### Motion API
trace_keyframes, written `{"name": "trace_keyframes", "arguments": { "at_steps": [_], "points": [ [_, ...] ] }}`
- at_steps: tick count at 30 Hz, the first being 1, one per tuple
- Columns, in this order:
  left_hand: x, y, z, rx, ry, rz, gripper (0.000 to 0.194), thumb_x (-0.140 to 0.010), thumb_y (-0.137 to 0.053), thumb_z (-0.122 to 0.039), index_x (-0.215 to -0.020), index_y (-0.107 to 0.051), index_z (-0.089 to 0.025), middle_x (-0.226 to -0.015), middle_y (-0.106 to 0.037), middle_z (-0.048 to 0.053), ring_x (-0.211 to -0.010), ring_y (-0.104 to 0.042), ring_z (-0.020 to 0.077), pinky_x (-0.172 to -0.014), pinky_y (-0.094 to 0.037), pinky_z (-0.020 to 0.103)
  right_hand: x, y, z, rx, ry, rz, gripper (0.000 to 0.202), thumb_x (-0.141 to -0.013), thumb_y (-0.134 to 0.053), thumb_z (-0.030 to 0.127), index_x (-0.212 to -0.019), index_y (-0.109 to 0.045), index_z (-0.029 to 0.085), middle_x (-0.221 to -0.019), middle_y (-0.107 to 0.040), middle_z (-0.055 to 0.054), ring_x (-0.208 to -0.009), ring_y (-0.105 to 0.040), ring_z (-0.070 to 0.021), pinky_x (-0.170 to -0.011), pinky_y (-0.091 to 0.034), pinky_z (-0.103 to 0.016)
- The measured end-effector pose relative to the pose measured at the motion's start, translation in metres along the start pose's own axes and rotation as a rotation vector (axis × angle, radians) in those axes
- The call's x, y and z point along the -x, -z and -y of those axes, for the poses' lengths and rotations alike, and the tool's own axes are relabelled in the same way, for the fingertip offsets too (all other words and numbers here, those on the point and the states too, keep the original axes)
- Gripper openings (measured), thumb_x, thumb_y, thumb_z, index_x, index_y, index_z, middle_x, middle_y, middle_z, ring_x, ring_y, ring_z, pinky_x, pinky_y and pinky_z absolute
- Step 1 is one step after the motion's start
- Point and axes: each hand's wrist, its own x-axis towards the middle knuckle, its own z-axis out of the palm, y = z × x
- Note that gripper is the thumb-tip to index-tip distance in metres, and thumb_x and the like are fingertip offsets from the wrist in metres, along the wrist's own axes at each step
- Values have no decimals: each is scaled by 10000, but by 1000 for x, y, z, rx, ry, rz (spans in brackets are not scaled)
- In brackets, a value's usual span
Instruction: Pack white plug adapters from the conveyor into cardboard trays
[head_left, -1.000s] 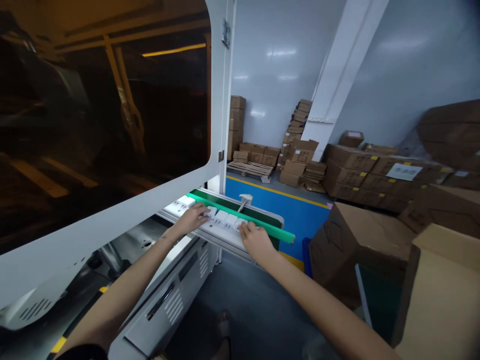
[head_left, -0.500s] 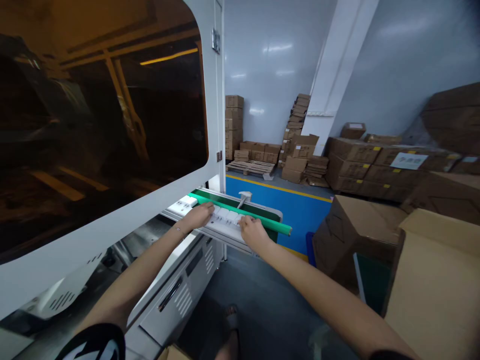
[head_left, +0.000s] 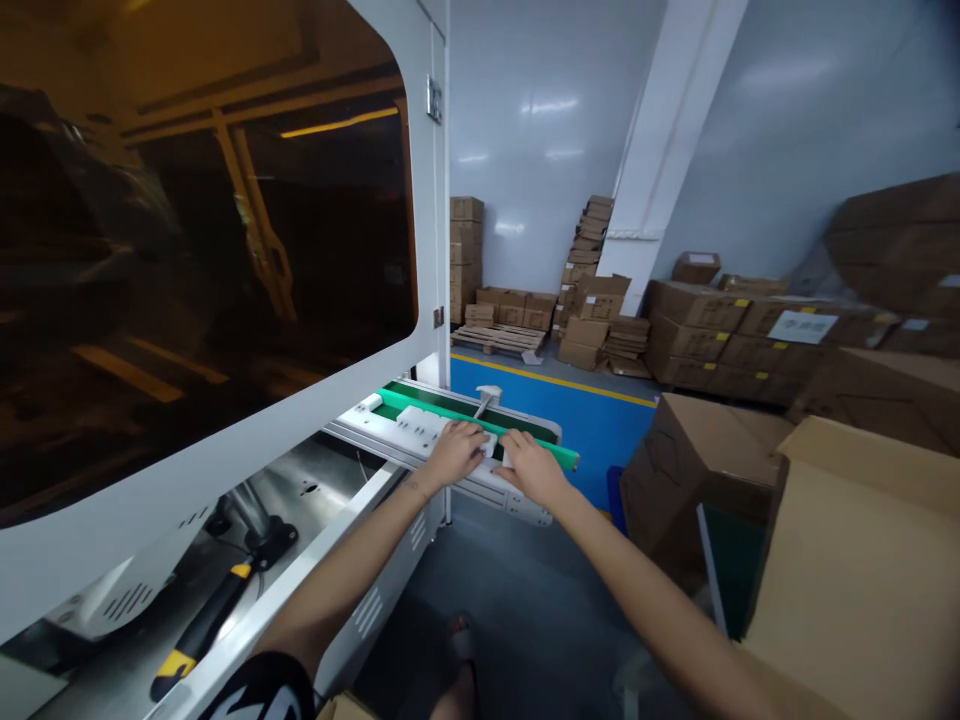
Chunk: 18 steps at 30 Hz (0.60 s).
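Note:
A row of small white blocks with dark marks like plug pins [head_left: 421, 425] sits on the narrow conveyor [head_left: 390, 437], along a green rail [head_left: 559, 452]. My left hand [head_left: 457, 453] is closed over the near end of this row, with a white block showing at its fingertips. Just to its right, my right hand [head_left: 531, 466] has its fingers curled round another white block [head_left: 507, 459]. A gap of belt lies between the two hands. My fingers hide most of the blocks they touch.
The white machine with an amber window [head_left: 300, 250] stands close on the left. A black-and-yellow handled tool [head_left: 202, 625] lies on its metal ledge. An open carton [head_left: 855, 540] is at the right, and stacked cartons [head_left: 690, 330] line the wall.
My left hand has moved right along the conveyor, closer to my right hand. The right hand has shifted slightly right, and a gap in the row of blocks shows between the hands.

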Motion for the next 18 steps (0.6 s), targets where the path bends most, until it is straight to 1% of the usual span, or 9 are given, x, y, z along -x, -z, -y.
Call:
{"name": "trace_keyframes", "arguments": {
  "at_steps": [2,3,6,8,11,13,14,16,18],
  "points": [
    [-2,0,-4,-59,16,-16,242,-884,-447,-218,-1081,-584,-188,-1078,-592,100,-1028,-514,258,-891,-366,413,1,-7,0,-12,-145,-40,272,-862,-573,353,-1023,-539,136,-1042,-549,-104,-973,-505,-239,-674,-498,-301],
    [-2,1,-4,-87,16,-16,232,-884,-428,-197,-1051,-586,-168,-1053,-585,112,-1010,-514,264,-868,-379,409,0,-11,1,-11,-189,-53,249,-864,-573,350,-995,-542,140,-1033,-541,-105,-968,-502,-239,-665,-497,-299],
    [-3,6,-2,-118,-18,29,186,-846,-428,-132,-939,-589,-132,-968,-568,125,-932,-532,263,-809,-413,390,-5,-21,6,-9,-221,-93,215,-884,-542,347,-961,-572,149,-1103,-512,-131,-1058,-458,-260,-658,-492,-285],
    [-4,10,0,-100,-67,69,165,-812,-469,-119,-925,-587,-139,-944,-568,107,-874,-551,242,-778,-431,366,-7,-24,7,-21,-234,-107,245,-904,-500,372,-943,-600,152,-1114,-505,-138,-1093,-441,-270,-667,-483,-279],
    [-4,12,2,-72,-92,76,140,-825,-501,-161,-941,-579,-155,-943,-569,83,-835,-567,219,-750,-451,340,-4,-22,5,-113,-284,-54,255,-925,-459,359,-952,-625,168,-1023,-523,-102,-937,-532,-216,-674,-459,-272],
    [-3,10,-1,-59,-58,43,118,-852,-505,-203,-938,-570,-154,-958,-566,86,-861,-568,225,-764,-459,345,-1,-21,3,-201,-315,-19,197,-920,-466,284,-991,-621,186,-1003,-526,-71,-819,-561,-170,-671,-441,-264],
    [-2,7,-3,-54,-34,23,114,-858,-510,-216,-935,-565,-152,-966,-563,90,-883,-565,232,-782,-460,353,0,-21,4,-233,-332,-19,179,-911,-471,246,-1000,-615,189,-1011,-526,-65,-806,-565,-162,-672,-434,-260],
    [1,2,-8,-41,18,-16,109,-859,-517,-214,-936,-555,-146,-992,-557,103,-926,-555,245,-820,-458,371,0,-23,9,-243,-372,-55,167,-899,-465,194,-995,-600,173,-1031,-529,-72,-857,-564,-175,-698,-430,-261],
    [3,-2,-11,-19,59,-41,86,-863,-502,-188,-917,-554,-145,-1013,-554,110,-941,-553,242,-828,-462,370,-3,-27,17,-191,-409,-95,166,-900,-444,170,-988,-584,152,-1049,-533,-94,-920,-547,-200,-732,-431,-273]
  ]
}}
